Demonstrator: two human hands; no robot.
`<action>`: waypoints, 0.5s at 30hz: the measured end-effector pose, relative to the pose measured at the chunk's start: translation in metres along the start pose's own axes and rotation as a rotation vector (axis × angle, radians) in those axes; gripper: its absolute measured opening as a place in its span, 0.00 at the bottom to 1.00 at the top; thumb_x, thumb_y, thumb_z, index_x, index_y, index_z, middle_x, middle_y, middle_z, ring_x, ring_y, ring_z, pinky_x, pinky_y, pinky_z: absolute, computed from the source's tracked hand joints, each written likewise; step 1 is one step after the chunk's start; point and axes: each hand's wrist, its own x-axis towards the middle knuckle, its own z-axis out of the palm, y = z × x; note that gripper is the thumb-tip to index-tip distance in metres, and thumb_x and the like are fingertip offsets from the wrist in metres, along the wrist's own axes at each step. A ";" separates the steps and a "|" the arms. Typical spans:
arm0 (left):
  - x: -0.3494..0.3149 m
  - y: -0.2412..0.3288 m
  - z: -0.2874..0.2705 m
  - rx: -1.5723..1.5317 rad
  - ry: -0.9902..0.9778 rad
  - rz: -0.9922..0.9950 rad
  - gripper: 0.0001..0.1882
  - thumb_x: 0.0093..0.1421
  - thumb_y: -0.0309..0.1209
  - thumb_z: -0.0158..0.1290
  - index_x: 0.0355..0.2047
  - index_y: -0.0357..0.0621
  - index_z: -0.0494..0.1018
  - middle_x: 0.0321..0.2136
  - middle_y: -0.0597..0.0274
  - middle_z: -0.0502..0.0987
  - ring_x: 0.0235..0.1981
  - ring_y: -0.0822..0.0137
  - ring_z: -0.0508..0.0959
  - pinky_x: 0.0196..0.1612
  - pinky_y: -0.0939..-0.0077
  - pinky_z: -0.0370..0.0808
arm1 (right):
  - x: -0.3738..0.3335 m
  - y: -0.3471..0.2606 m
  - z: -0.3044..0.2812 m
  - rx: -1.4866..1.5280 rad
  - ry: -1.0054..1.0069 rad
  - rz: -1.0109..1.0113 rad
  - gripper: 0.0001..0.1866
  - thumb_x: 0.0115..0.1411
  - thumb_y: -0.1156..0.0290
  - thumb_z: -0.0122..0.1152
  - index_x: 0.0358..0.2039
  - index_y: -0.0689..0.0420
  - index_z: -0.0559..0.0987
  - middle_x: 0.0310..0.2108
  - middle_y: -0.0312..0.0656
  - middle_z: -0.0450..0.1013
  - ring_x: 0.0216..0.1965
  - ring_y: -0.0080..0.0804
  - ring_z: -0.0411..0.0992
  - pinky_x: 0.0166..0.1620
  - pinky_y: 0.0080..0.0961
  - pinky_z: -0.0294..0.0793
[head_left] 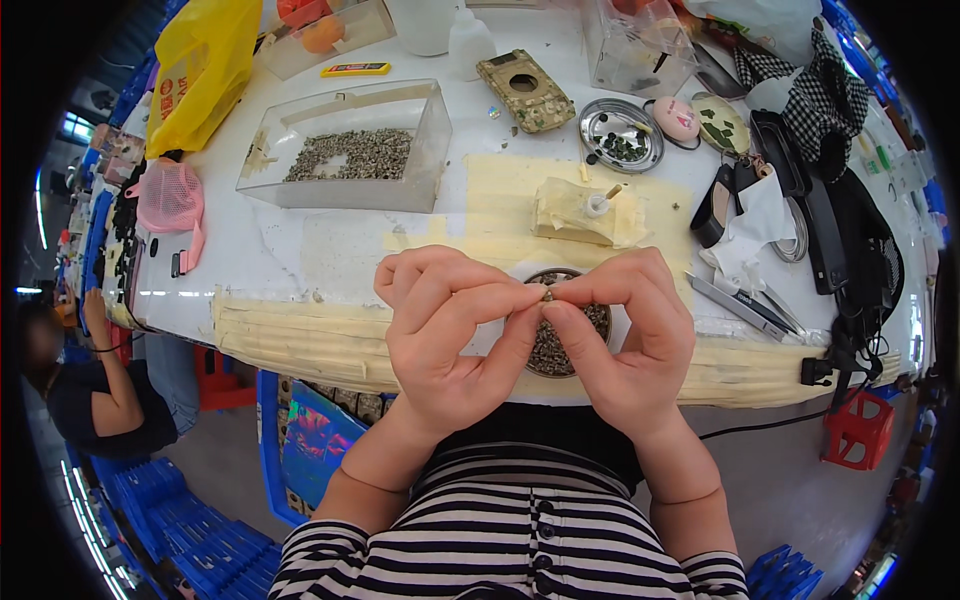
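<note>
Your left hand (445, 335) and right hand (638, 335) pinch one tiny brownish piece (548, 295) | above round brown-rimmed dish (551, 376), probably for catching drops

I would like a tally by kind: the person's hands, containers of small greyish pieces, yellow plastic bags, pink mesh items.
Left hand, right hand: 2
Clear rectangular plastic box and round container of small greyish pieces: 2
Yellow plastic bag: 1
Pink mesh item: 1
Total: 6

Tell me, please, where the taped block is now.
In the head view, the taped block sits right of centre, between the right hand and the round metal dish.
</note>
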 end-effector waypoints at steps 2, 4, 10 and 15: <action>0.000 0.000 0.000 0.029 0.003 0.002 0.14 0.45 0.21 0.67 0.33 0.51 0.82 0.29 0.73 0.78 0.33 0.69 0.72 0.42 0.71 0.58 | 0.000 0.000 0.000 -0.020 0.004 -0.012 0.09 0.48 0.78 0.73 0.31 0.59 0.84 0.28 0.38 0.75 0.30 0.34 0.70 0.35 0.26 0.68; 0.000 0.000 0.001 0.016 0.005 0.002 0.14 0.45 0.22 0.67 0.33 0.51 0.82 0.29 0.73 0.78 0.33 0.69 0.72 0.43 0.71 0.58 | 0.000 -0.001 0.001 -0.028 0.010 -0.009 0.09 0.48 0.78 0.73 0.31 0.59 0.83 0.28 0.38 0.76 0.30 0.34 0.70 0.35 0.26 0.68; 0.000 0.001 -0.001 0.031 -0.008 0.017 0.13 0.46 0.22 0.68 0.33 0.52 0.83 0.29 0.73 0.77 0.33 0.68 0.72 0.43 0.71 0.58 | 0.000 0.001 0.000 0.127 -0.028 0.120 0.07 0.50 0.78 0.73 0.30 0.59 0.83 0.28 0.38 0.76 0.31 0.33 0.71 0.36 0.26 0.69; -0.001 0.000 0.000 0.035 0.020 0.001 0.13 0.46 0.23 0.68 0.33 0.51 0.82 0.29 0.73 0.77 0.33 0.68 0.72 0.43 0.71 0.58 | 0.000 -0.002 -0.001 0.035 0.027 0.025 0.08 0.48 0.78 0.74 0.29 0.57 0.83 0.27 0.37 0.76 0.31 0.32 0.70 0.36 0.26 0.68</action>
